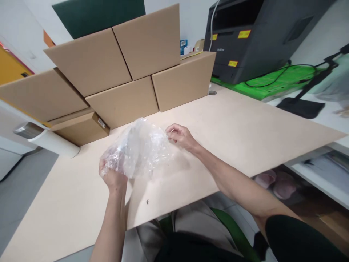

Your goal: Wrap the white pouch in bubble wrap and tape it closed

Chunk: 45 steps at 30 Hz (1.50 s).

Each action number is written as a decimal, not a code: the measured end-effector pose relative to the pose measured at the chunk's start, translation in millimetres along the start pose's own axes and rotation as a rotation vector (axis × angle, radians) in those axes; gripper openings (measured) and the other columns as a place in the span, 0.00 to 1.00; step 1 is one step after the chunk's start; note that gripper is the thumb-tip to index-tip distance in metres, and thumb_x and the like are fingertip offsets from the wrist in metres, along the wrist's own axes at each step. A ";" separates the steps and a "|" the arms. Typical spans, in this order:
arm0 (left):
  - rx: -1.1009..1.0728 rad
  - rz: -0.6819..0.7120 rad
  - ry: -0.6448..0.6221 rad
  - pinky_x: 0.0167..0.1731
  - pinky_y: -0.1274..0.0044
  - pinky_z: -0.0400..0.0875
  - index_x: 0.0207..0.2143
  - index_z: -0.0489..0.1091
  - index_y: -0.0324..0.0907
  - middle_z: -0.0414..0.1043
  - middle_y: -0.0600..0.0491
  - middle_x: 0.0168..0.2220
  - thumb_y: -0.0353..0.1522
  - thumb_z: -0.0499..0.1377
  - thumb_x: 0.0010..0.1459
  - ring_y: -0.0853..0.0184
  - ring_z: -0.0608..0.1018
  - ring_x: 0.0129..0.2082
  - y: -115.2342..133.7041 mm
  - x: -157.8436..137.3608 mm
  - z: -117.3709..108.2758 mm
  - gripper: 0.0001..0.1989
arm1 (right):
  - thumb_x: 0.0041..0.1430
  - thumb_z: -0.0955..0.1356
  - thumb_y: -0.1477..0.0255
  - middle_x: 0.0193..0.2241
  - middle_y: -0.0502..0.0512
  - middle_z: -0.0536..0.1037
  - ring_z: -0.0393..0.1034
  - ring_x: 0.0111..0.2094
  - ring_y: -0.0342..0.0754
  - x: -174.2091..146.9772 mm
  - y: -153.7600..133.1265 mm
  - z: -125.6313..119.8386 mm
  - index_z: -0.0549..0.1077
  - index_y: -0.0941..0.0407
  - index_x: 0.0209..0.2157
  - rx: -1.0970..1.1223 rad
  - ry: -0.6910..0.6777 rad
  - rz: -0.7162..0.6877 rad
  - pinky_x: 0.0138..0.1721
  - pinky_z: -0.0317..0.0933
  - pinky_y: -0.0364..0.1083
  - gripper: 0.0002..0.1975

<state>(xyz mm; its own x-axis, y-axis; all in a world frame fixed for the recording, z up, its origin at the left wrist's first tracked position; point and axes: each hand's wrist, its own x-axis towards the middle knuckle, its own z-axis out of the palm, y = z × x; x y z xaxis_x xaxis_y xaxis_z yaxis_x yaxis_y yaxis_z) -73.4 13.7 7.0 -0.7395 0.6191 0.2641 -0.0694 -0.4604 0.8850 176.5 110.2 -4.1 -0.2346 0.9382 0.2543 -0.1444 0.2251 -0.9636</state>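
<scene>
A crumpled, see-through plastic bag (141, 145) is spread between my two hands above the tabletop. My left hand (113, 174) is closed around its lower left end, and the fingers show partly through the film. At the bag's right edge is my right hand (181, 136), its fingers curled and the fingertips pinched on the film. Whether anything lies inside the bag I cannot tell.
Cardboard boxes (122, 102) are stacked along the back of the light tabletop (231, 127). A white cylinder (54, 142) with a metallic end stands at the left. A dark printer (231, 40) and a black stand (301, 107) are at the right. A small dark mark (147, 201) shows near the front edge.
</scene>
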 end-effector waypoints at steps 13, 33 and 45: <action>-0.028 0.031 0.020 0.50 0.74 0.72 0.36 0.71 0.43 0.77 0.54 0.37 0.29 0.63 0.46 0.67 0.79 0.42 1.3 -17.8 14.7 0.12 | 0.48 0.72 0.50 0.42 0.56 0.72 0.71 0.33 0.47 -19.1 -1.9 15.7 0.64 0.53 0.51 0.025 -0.041 0.122 0.23 0.60 0.42 0.34; -0.041 -0.157 0.150 0.30 0.82 0.69 0.42 0.62 0.44 0.66 0.58 0.30 0.30 0.62 0.47 0.74 0.72 0.28 4.2 -15.7 -9.2 0.19 | 0.48 0.72 0.62 0.20 0.48 0.68 0.57 0.22 0.40 -15.3 -26.5 4.8 0.68 0.55 0.22 0.199 0.015 0.038 0.24 0.52 0.42 0.13; 1.002 0.361 -0.217 0.61 0.56 0.58 0.43 0.74 0.43 0.68 0.41 0.55 0.34 0.62 0.52 0.50 0.66 0.61 15.8 -32.0 -72.9 0.14 | 0.48 0.72 0.64 0.21 0.49 0.69 0.63 0.25 0.44 -11.9 -26.3 -17.6 0.69 0.55 0.23 0.095 -0.044 0.058 0.30 0.59 0.44 0.11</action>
<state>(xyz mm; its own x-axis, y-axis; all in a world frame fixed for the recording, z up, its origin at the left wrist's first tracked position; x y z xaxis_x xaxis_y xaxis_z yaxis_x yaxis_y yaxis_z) -99.6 -59.8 -15.5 -0.4658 0.6962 0.5462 0.7790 0.0298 0.6263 200.0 97.8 16.7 -0.2870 0.9361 0.2034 -0.2194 0.1424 -0.9652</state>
